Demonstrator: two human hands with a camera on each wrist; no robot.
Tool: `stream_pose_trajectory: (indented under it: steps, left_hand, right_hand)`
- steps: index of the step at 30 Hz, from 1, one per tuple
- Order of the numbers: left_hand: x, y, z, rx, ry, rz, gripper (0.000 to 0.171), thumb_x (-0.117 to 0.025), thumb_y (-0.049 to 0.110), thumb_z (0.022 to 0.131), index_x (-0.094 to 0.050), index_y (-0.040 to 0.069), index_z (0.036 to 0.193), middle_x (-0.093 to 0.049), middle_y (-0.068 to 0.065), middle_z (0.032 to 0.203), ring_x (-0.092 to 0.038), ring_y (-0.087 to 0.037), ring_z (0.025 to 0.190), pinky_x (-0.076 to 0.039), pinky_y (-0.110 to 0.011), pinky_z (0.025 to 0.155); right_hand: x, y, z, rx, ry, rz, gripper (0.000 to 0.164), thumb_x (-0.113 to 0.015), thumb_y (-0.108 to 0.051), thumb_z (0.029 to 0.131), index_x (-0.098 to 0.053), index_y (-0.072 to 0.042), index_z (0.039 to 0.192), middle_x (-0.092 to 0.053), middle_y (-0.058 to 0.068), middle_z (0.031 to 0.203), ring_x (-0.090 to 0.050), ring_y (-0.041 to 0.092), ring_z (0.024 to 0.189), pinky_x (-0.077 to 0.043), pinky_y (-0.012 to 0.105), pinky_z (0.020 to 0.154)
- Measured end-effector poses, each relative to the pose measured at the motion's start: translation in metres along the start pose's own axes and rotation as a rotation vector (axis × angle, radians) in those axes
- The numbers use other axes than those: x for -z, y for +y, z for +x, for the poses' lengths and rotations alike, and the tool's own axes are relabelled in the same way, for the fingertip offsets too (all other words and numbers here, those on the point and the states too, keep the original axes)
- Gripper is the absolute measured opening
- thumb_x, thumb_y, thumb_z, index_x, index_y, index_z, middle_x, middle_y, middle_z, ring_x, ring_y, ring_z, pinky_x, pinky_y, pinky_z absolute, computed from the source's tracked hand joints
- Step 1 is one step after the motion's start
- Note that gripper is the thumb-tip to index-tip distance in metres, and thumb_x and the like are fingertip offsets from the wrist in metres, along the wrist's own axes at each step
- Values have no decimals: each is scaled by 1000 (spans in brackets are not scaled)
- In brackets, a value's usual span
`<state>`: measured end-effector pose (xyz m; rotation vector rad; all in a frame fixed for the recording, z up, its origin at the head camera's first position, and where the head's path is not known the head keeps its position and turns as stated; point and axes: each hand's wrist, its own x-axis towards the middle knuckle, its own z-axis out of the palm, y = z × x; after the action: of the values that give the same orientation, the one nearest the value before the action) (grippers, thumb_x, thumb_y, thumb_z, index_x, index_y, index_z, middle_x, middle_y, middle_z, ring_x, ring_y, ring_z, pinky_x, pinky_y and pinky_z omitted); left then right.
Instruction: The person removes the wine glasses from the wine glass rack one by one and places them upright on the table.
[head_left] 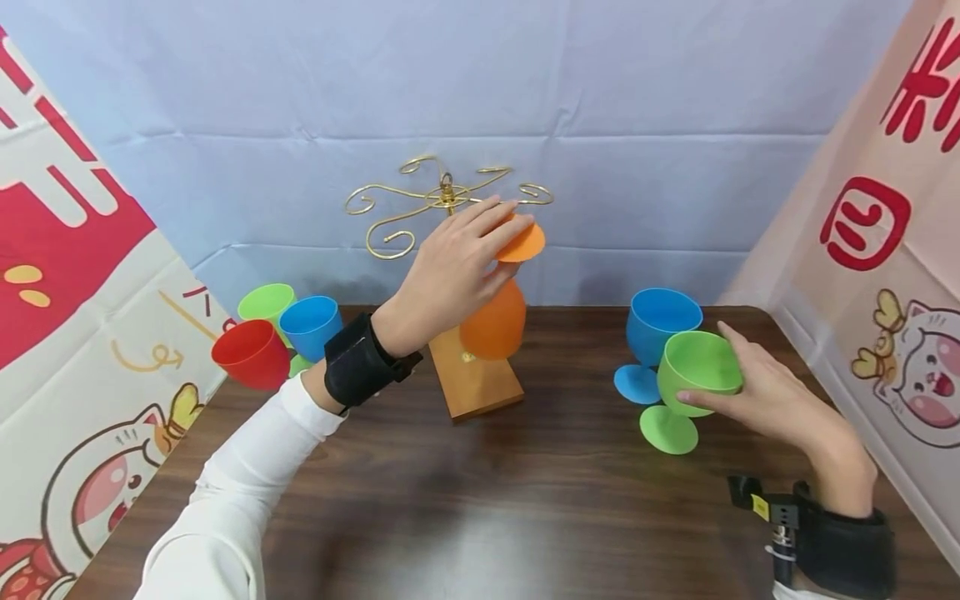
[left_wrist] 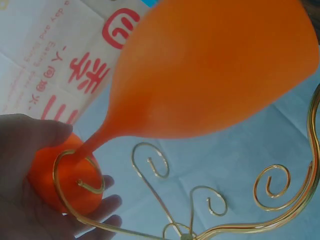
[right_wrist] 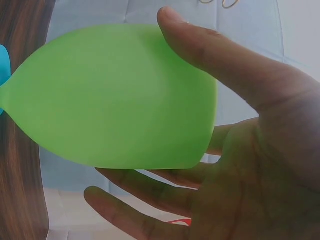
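Observation:
My left hand (head_left: 453,271) holds an orange plastic goblet (head_left: 495,323) upside down by its round foot, the bowl hanging below. It is at the gold wire rack (head_left: 447,197), whose curled arms spread from a post on a wooden base (head_left: 480,385). In the left wrist view the goblet's stem (left_wrist: 95,141) overlaps one curled hook (left_wrist: 59,172), with thumb and fingers around the foot. At the right, my right hand (head_left: 783,396) grips the bowl of an upright green goblet (head_left: 697,371), thumb on one side and fingers on the other. Its foot stands low over the table.
A blue goblet (head_left: 660,321) stands right behind the green one. On the table's left side a red goblet (head_left: 252,354), another blue goblet (head_left: 311,325) and another green goblet (head_left: 264,300) are grouped together. Cloth sheets (head_left: 637,167) hang behind the dark wooden table (head_left: 540,508) and along both sides.

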<state>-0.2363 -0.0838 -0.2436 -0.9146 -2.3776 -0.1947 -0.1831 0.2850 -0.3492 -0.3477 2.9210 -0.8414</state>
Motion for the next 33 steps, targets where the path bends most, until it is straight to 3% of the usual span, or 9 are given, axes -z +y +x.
stream_pose_trajectory:
  steps: [3,8,12,19,24,33]
  left_hand:
    - [3,1,-3,-10,4,11,46,-69,25,99,-61,11,141,-58,-11,149,-49,-28,144,-40,-40,120]
    - [3,6,-10,-68,68,54,41,-66,25,101,-64,8,138,-62,-12,145,-52,-28,141,-39,-40,121]
    - [2,10,-11,-87,70,85,37,-60,24,104,-63,8,138,-63,-11,143,-53,-29,140,-36,-41,123]
    - [-2,16,-4,-92,58,115,32,-50,24,109,-63,12,136,-65,-8,139,-53,-28,138,-36,-44,123]
    - [-4,16,1,-92,48,143,32,-53,23,108,-64,14,136,-64,-8,142,-54,-28,137,-39,-45,120]
    - [-9,8,12,-67,93,139,29,-55,23,107,-68,14,132,-70,-4,133,-60,-25,129,-47,-39,108]
  right_hand:
    - [0,-1,0,-8,-4,-4,115,-77,-45,89,-4,11,158,-42,38,133,-45,52,114,-45,73,87]
    - [1,-2,1,-24,-13,-9,117,-76,-46,89,-1,11,158,-40,39,135,-44,54,114,-44,75,87]
    - [2,0,0,-27,-20,-15,118,-75,-47,90,1,12,158,-35,42,140,-41,56,118,-42,76,90]
    - [1,-1,0,-22,-29,-11,118,-74,-47,90,2,14,157,-35,42,139,-42,55,116,-44,74,87]
    - [2,0,-1,-32,-39,-12,119,-73,-48,91,4,13,157,-29,45,145,-39,57,121,-41,77,91]
    - [-1,0,1,-17,-31,-11,119,-74,-47,90,3,14,157,-29,45,145,-37,57,121,-40,76,91]
